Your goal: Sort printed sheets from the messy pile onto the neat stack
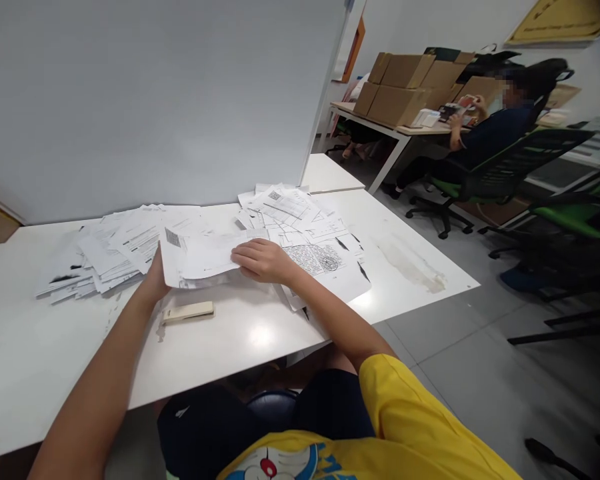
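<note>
I sit at a white table (40, 353) strewn with printed sheets. My left hand (155, 279) grips the left edge of a small stack of papers (205, 257) in front of me, its fingers hidden behind the sheets. My right hand (263, 260) lies on the stack's right edge with the fingers curled over the sheets. A loose pile of papers (105, 257) spreads out to the left. Another pile (305, 227) fans out to the right, under and behind my right hand. A small cream stapler (187, 311) lies on the table just below the stack.
A grey partition (155, 100) stands along the table's far edge. At the right rear, another person (485, 137) sits in an office chair at a desk (405, 130) loaded with cardboard boxes (405, 87). Green-seated chairs (575, 220) stand on the grey floor at right.
</note>
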The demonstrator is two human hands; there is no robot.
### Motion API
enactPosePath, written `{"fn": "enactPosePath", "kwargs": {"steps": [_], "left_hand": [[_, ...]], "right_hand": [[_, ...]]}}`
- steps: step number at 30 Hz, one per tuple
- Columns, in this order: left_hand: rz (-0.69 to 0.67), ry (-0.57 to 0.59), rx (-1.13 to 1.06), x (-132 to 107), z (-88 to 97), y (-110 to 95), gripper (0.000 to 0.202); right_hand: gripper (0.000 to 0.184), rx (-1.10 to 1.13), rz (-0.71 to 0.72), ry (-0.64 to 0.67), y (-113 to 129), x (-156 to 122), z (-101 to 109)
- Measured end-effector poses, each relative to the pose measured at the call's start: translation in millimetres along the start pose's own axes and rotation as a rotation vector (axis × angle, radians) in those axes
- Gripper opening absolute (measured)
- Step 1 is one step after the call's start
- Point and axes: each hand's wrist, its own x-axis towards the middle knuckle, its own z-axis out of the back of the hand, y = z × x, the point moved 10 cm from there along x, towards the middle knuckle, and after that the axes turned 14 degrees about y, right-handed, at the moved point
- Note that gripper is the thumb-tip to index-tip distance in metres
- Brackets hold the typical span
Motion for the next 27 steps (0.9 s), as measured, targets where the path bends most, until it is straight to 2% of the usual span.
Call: {"fn": "enactPosePath", "kwargs": {"steps": [4,6,8,13,16,19,21,24,26,27], "left_hand": [[0.217,-0.012,-0.347,-4.0,-3.9,27.2,0.083],[0.273,-0.043,-0.441,-6.7,-2.3,35.4,0.083],[0.301,-0.068,-0.461,-8.1,0.7,40.8,0.081],[0.323,-0.152,-0.433,-9.6,10.6,50.0,0.053],[0.303,-0.238,-0.388,-11.7,19.6,48.7,0.043],[0.264,-0.270,-0.361,-11.6,24.2,43.8,0.040],[0.239,-0.276,-0.343,-10.7,25.7,40.9,0.042],[0.206,-0.300,-0.333,-10.0,27.4,38.7,0.045],[0.182,-0.308,-0.329,-9.4,27.4,37.6,0.047],[0.175,-0.306,-0.325,-8.9,26.8,37.5,0.047]], "right_hand": [[0.024,0.088,0.010,0.090,-3.4,1.4,-19.9],[0.026,0.080,0.008,0.103,-5.5,0.6,-25.3],[0.027,0.076,0.000,0.100,-7.1,0.1,-28.0],[0.028,0.086,0.014,0.098,-5.0,0.9,-31.2],[0.028,0.099,-0.044,0.088,-12.0,-0.1,-28.3],[0.029,0.153,-0.225,0.034,-36.9,-10.0,-14.9],[0.033,0.197,-0.447,-0.082,-67.2,-29.4,5.0],[0.045,0.237,-0.885,-0.409,-121.3,-87.9,44.3],[0.050,0.304,-1.115,-0.577,-151.7,-128.2,55.7],[0.049,0.364,-1.189,-0.613,-166.1,-142.9,54.2]]}}
